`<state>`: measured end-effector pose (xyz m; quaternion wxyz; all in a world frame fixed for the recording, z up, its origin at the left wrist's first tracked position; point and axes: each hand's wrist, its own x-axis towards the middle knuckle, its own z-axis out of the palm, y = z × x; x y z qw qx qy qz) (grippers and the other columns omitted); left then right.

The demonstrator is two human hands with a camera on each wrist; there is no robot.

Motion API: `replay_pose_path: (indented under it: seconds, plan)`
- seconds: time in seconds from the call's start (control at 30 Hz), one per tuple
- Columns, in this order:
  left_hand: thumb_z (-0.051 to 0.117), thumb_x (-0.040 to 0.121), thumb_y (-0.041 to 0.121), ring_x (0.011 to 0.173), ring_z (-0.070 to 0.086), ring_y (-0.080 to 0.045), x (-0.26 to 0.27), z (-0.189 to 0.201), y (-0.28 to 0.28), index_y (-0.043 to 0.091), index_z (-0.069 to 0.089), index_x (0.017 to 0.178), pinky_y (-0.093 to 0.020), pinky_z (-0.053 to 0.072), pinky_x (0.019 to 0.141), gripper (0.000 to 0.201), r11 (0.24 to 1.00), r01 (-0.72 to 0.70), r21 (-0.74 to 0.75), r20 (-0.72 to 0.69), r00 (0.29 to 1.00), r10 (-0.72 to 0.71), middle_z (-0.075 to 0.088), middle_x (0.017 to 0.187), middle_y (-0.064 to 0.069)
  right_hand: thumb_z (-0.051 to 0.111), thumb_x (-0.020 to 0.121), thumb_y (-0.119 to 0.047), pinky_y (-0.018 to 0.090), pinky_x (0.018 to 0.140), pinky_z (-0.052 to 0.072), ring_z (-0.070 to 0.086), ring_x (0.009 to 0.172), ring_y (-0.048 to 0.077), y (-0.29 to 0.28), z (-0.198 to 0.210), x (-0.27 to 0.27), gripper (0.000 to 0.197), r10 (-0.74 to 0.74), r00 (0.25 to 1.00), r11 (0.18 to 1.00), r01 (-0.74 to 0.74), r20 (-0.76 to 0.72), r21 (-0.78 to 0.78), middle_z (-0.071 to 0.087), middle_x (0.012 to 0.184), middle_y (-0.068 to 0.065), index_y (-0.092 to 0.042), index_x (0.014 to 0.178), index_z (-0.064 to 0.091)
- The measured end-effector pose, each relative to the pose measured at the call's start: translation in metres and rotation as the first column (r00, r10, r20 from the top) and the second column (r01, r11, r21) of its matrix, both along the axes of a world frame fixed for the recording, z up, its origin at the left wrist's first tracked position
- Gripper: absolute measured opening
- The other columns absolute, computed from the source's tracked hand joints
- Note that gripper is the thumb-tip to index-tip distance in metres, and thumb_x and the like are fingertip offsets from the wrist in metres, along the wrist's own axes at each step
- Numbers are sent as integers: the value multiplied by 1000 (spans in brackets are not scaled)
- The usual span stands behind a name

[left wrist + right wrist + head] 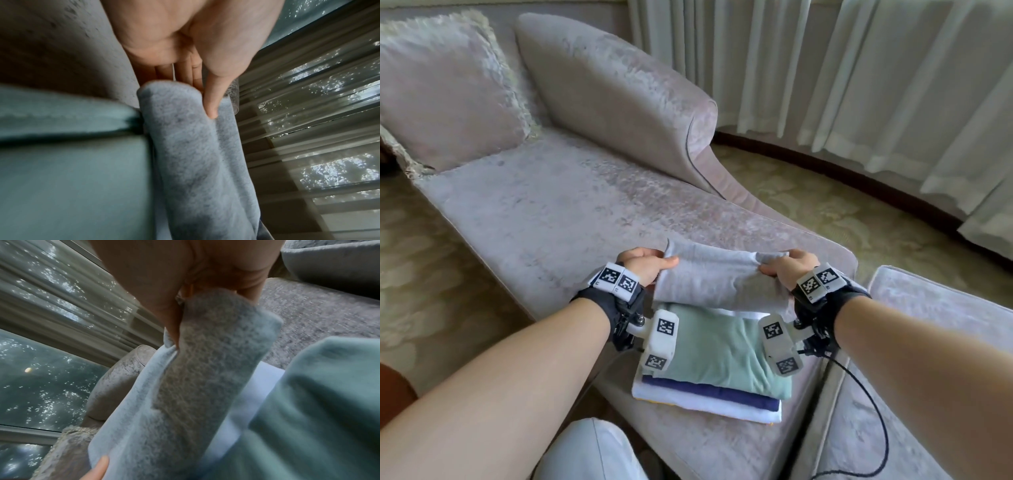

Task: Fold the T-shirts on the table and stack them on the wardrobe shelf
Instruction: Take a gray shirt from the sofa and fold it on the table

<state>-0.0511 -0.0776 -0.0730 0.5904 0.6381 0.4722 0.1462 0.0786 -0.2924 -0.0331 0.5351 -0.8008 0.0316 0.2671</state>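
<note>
Grey T-shirt (717, 274): folded, held just above the stack, long axis running left-right between the hands.
Left hand (642, 265): pinching the left end, thumb on top.
Right hand (789, 270): pinching the right end, same way.
Stack (714, 370): green, navy, white folded shirts at the near end of the chaise (551, 212), directly under and nearer than the grey one.
Next: likely lower it square onto green; both hands equally near.

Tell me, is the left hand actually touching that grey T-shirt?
Touching. The left wrist view shows the left hand pinching the grey T-shirt, thumb on top and fingers behind its folded edge.
</note>
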Motion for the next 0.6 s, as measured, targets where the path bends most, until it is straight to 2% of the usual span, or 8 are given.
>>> replay_pose_path:
  seconds: [0.17,0.23,0.3,0.33,0.43,0.47,0.53,0.6]
  plan:
    - [90,65,25,89,69,-20,11,-26,7,19,68,82,-35,55,90,28,998,25,64,-50,998,-22,73,87,-2,68,90,-18,10,33,38,54,54,0,7,-39,14,10,19,1000,994,-18,6,-105,60,63,-10,-12,90,60]
    - [89,67,27,89,68,-19,9,-31,8,21,67,81,-32,53,90,27,996,44,82,-66,997,-39,71,86,0,68,89,-20,13,47,48,60,60,3,13,-50,17,10,22,1000,989,-19,19,-147,65,69,-10,-15,86,60]
    - [87,70,27,89,66,-16,8,-35,10,22,65,80,-28,51,87,25,991,90,101,-96,992,-80,70,85,3,73,82,-28,28,70,57,66,75,17,18,-60,20,16,71,997,974,-63,28,-218,70,84,-1,-19,91,62]
    - [87,70,27,89,67,-16,8,-36,10,22,64,80,-28,51,87,25,988,109,109,-106,990,-97,70,85,2,74,80,-29,31,73,56,65,80,21,18,-61,20,20,99,994,960,-84,44,-268,68,88,0,-20,92,61]
    - [87,69,26,91,68,-20,6,-34,13,20,65,84,-33,53,91,28,983,160,88,-148,978,-146,72,90,-1,72,81,-28,22,58,41,57,82,22,20,-64,20,33,157,983,930,-114,98,-351,60,98,1,-23,109,55]
    - [87,69,24,91,69,-21,5,-31,13,17,66,88,-33,54,89,30,982,180,61,-159,973,-169,73,92,-4,71,82,-28,22,59,40,56,85,22,21,-64,19,40,161,982,927,-114,103,-358,59,104,2,-23,118,52]
    - [89,65,24,90,71,-22,0,-21,12,13,68,96,-31,55,83,39,976,219,7,-190,958,-213,74,96,-6,69,82,-31,26,73,47,58,97,25,26,-66,20,51,162,982,919,-114,100,-377,57,117,6,-23,127,46]
    - [93,53,34,93,70,-20,-5,-13,11,16,70,97,-34,55,85,53,976,216,-37,-214,952,-219,74,98,-3,65,79,-34,37,89,49,56,107,27,32,-63,19,55,137,987,908,-93,80,-409,54,121,8,-24,128,41]
